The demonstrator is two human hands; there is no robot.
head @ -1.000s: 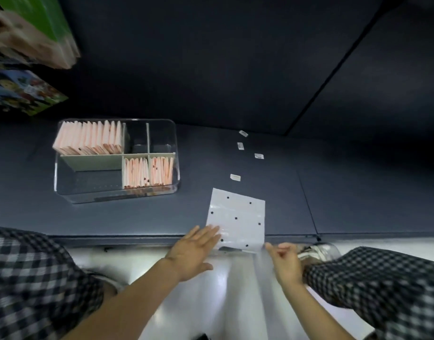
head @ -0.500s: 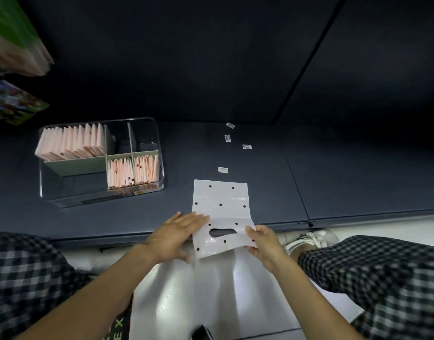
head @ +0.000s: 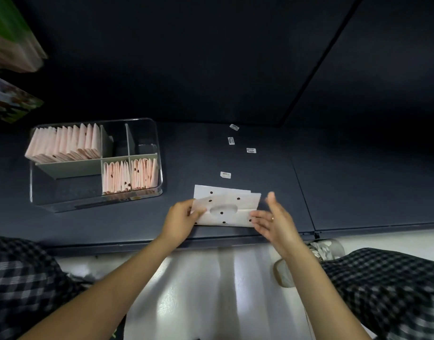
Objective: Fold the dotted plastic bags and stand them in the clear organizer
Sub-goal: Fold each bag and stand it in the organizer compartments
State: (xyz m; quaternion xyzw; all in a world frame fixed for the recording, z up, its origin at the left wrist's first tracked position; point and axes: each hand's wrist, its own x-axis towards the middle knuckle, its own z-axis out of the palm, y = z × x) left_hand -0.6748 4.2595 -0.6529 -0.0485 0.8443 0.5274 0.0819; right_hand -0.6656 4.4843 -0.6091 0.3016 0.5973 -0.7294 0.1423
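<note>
A white plastic bag with black dots (head: 227,208) lies near the front edge of the dark shelf, its near half with the oval handle hole folded over the far half. My left hand (head: 180,218) pinches the bag's left edge. My right hand (head: 272,219) hovers at the bag's right end with fingers spread, the lower fingertips touching the fold. The clear organizer (head: 95,200) stands at the left, holding several upright folded pink dotted bags (head: 63,143) in the back left compartment and more in the two front right compartments.
Several small white barcode labels (head: 225,174) lie on the dark shelf (head: 334,187) beyond the bag. Colourful packages (head: 12,101) hang at the far left. Checked trouser knees sit at both lower corners, and a shoe (head: 326,249) rests on the white floor.
The bag's near half with the handle hole has been folded up and over onto the far half. My right hand let go of the edge and opened beside it.
</note>
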